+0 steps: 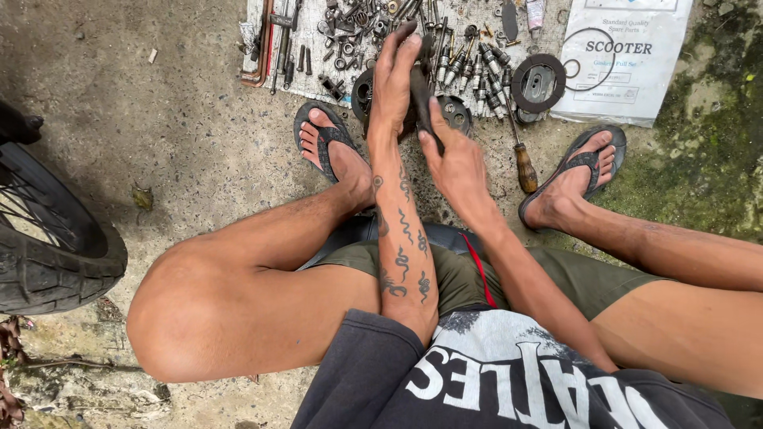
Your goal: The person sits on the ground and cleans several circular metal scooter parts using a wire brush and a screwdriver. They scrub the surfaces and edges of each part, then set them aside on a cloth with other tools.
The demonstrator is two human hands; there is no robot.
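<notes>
I sit low on the concrete ground with knees spread and feet in dark flip-flops. My left hand (395, 79), its forearm tattooed, reaches forward with fingers stretched over a dark round metal part (459, 112) on the ground. My right hand (455, 159) grips a dark narrow tool (421, 99) that rises between both hands, pressed against my left palm. What the tool's tip touches is hidden behind the hands.
A light cloth (262, 16) ahead carries several sockets, bolts, wrenches and small parts. A wooden-handled screwdriver (524, 163) lies by my right foot. A round dark disc (539, 83) and a white printed bag (628, 56) lie at right. A motorcycle tyre (48, 254) stands at left.
</notes>
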